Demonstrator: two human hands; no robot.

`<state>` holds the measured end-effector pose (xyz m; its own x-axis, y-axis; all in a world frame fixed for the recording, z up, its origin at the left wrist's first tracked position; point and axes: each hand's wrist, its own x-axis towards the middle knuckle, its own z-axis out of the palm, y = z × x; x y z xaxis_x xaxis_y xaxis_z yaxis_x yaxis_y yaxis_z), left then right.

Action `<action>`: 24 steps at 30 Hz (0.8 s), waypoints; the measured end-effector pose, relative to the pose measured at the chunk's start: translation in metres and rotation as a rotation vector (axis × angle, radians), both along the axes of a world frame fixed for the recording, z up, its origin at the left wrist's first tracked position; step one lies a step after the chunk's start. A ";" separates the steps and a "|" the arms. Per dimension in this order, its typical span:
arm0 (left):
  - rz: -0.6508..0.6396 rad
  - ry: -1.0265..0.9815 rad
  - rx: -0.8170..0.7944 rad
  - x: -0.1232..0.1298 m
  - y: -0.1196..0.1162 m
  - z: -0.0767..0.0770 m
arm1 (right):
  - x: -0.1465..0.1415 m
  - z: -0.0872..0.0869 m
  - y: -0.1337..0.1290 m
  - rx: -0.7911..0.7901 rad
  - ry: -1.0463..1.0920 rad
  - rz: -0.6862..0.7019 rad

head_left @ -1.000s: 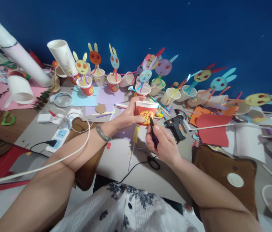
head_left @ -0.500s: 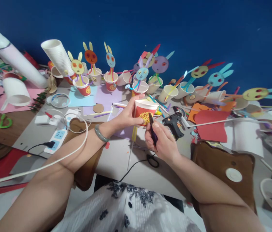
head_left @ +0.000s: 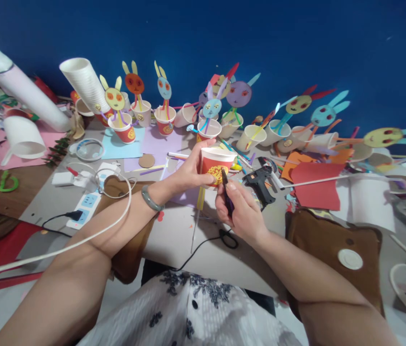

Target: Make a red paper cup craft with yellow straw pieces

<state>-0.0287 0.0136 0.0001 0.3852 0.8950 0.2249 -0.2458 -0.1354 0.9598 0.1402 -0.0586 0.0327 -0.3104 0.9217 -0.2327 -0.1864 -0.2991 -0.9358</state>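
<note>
A red paper cup (head_left: 210, 166) with a yellow printed pattern and a white rim stands upright in my left hand (head_left: 192, 169), whose fingers and thumb wrap around its left side. My right hand (head_left: 240, 206) is closed around a dark, slim pointed tool (head_left: 227, 194); its exact kind is hard to make out. The tool's tip meets or nearly meets the front of the cup, on the yellow pattern. Just right of my right hand lies a black glue gun (head_left: 260, 185). Part of the tool is hidden in my palm.
Along the blue wall stand several cups with paper rabbit figures, such as a yellow one (head_left: 115, 98). A power strip (head_left: 89, 202) with cables lies at left, and a white cable crosses my left forearm. Red paper (head_left: 316, 185) and a brown cushion (head_left: 332, 240) are at right.
</note>
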 end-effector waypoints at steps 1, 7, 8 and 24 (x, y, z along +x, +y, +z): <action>0.001 0.000 -0.001 0.000 0.000 0.000 | 0.000 0.000 0.000 0.002 -0.003 -0.001; -0.020 -0.025 -0.002 0.002 -0.001 0.000 | 0.000 -0.001 0.000 0.012 -0.018 -0.017; -0.016 -0.027 0.002 0.002 -0.001 0.000 | -0.001 -0.001 0.000 0.014 -0.014 -0.020; -0.017 0.042 0.114 0.004 0.003 -0.007 | 0.002 0.002 0.001 0.060 -0.004 -0.041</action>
